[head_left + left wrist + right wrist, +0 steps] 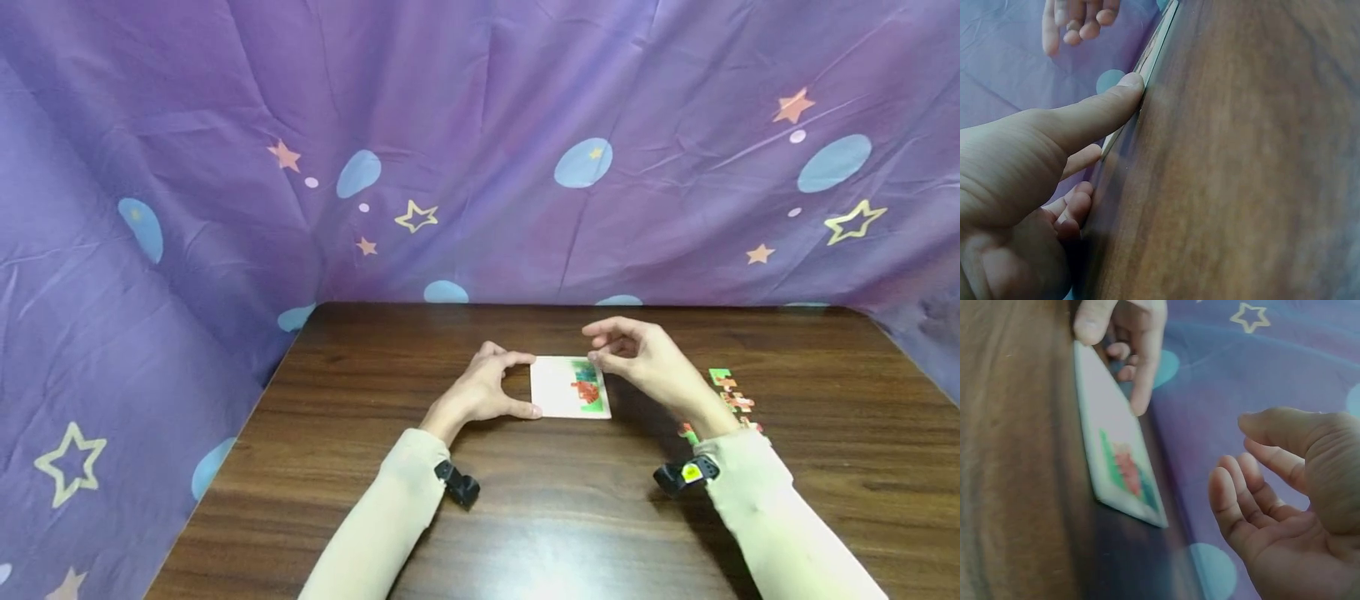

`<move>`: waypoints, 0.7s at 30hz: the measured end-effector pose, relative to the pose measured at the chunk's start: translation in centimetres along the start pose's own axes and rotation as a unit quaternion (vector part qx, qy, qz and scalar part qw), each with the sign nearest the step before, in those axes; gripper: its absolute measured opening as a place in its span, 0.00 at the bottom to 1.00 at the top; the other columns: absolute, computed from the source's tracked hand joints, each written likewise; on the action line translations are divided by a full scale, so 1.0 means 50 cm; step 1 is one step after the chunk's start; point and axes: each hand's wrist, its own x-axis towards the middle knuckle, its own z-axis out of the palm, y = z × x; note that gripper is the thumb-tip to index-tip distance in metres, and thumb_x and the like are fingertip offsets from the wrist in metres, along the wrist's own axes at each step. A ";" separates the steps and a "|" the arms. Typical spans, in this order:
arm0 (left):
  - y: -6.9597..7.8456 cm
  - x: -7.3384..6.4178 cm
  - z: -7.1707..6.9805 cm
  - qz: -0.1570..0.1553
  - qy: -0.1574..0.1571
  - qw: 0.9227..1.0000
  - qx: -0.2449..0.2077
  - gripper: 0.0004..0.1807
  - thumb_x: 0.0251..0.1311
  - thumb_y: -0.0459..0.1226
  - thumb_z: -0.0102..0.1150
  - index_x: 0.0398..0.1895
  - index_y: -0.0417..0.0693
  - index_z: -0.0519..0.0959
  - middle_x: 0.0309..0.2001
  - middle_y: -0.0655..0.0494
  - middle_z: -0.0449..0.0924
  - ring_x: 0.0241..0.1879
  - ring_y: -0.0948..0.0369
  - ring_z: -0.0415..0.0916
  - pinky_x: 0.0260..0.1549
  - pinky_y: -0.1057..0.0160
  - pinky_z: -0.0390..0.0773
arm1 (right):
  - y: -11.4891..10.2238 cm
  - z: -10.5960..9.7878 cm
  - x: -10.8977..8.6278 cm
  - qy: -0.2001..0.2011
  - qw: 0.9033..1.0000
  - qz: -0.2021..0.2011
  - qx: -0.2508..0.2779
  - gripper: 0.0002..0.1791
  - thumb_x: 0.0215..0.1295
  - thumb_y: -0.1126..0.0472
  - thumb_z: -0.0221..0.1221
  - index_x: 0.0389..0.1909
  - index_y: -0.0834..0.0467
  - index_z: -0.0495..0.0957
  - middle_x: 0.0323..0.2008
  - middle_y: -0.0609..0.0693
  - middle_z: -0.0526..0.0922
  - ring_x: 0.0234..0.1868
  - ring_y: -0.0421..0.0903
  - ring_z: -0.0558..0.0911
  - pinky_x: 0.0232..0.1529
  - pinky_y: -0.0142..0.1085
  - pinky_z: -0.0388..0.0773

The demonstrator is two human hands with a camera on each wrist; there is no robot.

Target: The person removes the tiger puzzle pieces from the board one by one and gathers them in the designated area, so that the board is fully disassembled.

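A small square jigsaw puzzle board (553, 387) lies flat on the table, with a white surface and a green and red picture section along its right side. My left hand (480, 387) holds it at the left edge, the thumb at the near corner and the index finger at the far one. In the left wrist view, the thumb (1097, 115) presses against the board's thin edge. My right hand (641, 362) hovers by the board's far right corner. From the right wrist view, its loosely bent fingers (1225, 494) hold nothing and stand apart from the board.
Several loose puzzle pieces (722, 379) in green, red and white lie on the brown wooden table (360, 417) to the right, some partly hidden behind the right forearm. A purple cloth (480, 108) with stars and ovals hangs behind the table and along its left side.
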 end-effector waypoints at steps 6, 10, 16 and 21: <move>0.018 -0.006 -0.008 -0.011 -0.010 1.000 -0.020 0.50 0.50 0.49 0.92 0.79 0.56 0.79 0.63 0.49 0.71 0.61 0.53 0.72 0.66 0.51 0.79 | 0.037 0.012 0.003 -0.015 1.000 0.025 -0.001 0.22 0.72 0.69 0.72 0.64 0.68 0.83 0.43 0.59 0.85 0.38 0.43 0.85 0.39 0.29 0.83; 0.016 -0.008 -0.004 -0.010 -0.010 1.000 -0.012 0.51 0.50 0.49 0.92 0.79 0.56 0.78 0.62 0.49 0.71 0.60 0.55 0.72 0.64 0.53 0.79 | 0.059 0.022 -0.003 -0.021 0.999 0.042 -0.011 0.22 0.70 0.68 0.74 0.63 0.67 0.84 0.40 0.56 0.82 0.34 0.41 0.80 0.32 0.29 0.78; 0.015 -0.011 -0.006 -0.013 -0.010 1.000 -0.020 0.50 0.50 0.48 0.92 0.79 0.56 0.78 0.63 0.49 0.70 0.60 0.54 0.71 0.65 0.52 0.78 | 0.075 0.036 -0.006 -0.037 0.998 0.045 -0.033 0.21 0.70 0.63 0.75 0.61 0.65 0.86 0.42 0.55 0.84 0.37 0.43 0.80 0.36 0.30 0.78; 0.018 -0.008 -0.010 -0.006 -0.011 1.000 -0.018 0.50 0.50 0.48 0.92 0.79 0.56 0.78 0.64 0.48 0.70 0.60 0.53 0.72 0.65 0.51 0.78 | 0.080 0.036 -0.005 -0.039 0.997 0.042 -0.055 0.17 0.70 0.62 0.76 0.56 0.62 0.89 0.41 0.53 0.84 0.37 0.42 0.80 0.38 0.30 0.78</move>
